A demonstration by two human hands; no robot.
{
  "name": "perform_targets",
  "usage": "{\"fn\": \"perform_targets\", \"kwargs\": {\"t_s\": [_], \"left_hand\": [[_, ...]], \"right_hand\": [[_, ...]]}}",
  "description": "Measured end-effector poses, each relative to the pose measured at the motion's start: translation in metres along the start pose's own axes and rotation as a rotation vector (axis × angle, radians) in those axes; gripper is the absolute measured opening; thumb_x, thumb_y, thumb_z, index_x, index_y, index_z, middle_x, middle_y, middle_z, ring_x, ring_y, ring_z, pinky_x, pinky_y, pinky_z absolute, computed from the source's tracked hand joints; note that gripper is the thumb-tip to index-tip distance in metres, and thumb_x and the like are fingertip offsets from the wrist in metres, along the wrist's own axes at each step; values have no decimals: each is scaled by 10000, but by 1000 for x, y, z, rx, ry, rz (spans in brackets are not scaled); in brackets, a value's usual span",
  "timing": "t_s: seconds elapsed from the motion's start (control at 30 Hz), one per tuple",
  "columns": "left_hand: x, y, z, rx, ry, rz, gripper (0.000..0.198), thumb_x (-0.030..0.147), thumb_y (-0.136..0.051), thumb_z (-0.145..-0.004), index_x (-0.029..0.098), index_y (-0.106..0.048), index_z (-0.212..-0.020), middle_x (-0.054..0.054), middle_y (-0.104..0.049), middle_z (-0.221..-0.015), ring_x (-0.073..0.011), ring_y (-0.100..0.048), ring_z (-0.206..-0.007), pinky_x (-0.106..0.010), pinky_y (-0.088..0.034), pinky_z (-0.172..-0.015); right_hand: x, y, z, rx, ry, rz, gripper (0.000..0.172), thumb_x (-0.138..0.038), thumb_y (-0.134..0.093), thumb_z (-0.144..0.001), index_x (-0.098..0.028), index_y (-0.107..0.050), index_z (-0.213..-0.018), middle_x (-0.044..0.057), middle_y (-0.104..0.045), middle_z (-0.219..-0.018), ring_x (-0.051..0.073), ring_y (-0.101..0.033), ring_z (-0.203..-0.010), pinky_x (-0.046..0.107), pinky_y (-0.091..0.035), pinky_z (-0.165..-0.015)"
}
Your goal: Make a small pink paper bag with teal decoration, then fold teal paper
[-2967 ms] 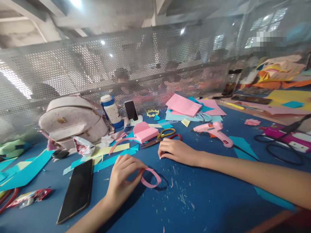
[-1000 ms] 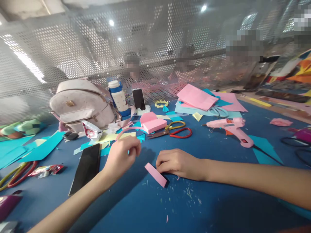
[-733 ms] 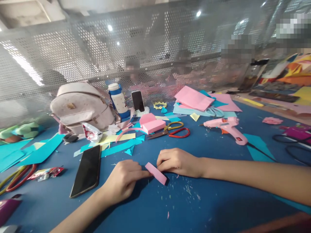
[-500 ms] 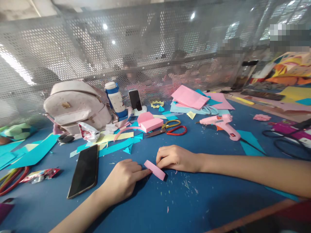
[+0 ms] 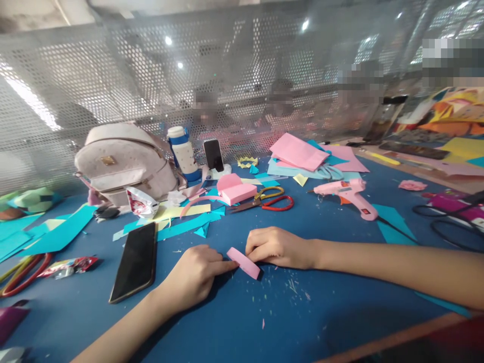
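A short pink paper strip [image 5: 244,263] lies on the blue table in front of me, tilted down to the right. My left hand [image 5: 196,272] has its index finger stretched against the strip's left edge, with the other fingers curled and the thumb hidden. On the strip's other side, my right hand [image 5: 274,247] is closed, its fingertips pinched at the upper edge. Beyond my hands are scissors [image 5: 260,200] with one yellow and one red handle, next to a folded pink paper box [image 5: 238,193]. A pink glue gun [image 5: 346,194] rests further right.
A dark phone [image 5: 134,264] lies left of my hands. Behind it stand a pale backpack [image 5: 123,166], a blue-and-white bottle [image 5: 183,154] and a propped phone [image 5: 214,155]. Pink paper sheets [image 5: 298,151] are stacked at the back. A perforated metal screen [image 5: 227,65] borders the table.
The view has shifted slightly, so things sit a little further right. Both hands keep nearly the same pose at the pink paper strip.
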State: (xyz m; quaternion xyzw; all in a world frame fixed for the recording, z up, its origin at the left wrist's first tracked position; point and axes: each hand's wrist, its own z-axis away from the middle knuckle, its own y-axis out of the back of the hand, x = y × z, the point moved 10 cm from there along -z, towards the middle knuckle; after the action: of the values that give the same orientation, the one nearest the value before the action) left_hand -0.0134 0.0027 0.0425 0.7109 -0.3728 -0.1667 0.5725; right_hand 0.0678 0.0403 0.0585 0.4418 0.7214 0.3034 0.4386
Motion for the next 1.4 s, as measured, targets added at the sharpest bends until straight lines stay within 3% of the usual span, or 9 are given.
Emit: {"fn": "perform_targets", "kwargs": {"t_s": [0.9,1.4], "left_hand": [[-6,-5,-1,-32,30,32,510,20,-345,-841,242,-612,-1215,-22,-631,-722,-195,-531,-639,-324,-314,-597],[-2,1,-3,8,27,31,493,14,-349,-843,237,-644,-1168,-23,-634,-696,-181,-527,-607,-302,-309,-570]], "right_hand": [[3,1,2,7,-28,-36,284,-137,-426,-978,-143,-706,-929,93,-667,-894,159,-567,-852,272,-440,-774],[9,-2,3,-18,-65,-93,268,-143,-458,-967,-159,-720,-914,84,-660,-871,159,-568,-849,272,-433,-773]]}}
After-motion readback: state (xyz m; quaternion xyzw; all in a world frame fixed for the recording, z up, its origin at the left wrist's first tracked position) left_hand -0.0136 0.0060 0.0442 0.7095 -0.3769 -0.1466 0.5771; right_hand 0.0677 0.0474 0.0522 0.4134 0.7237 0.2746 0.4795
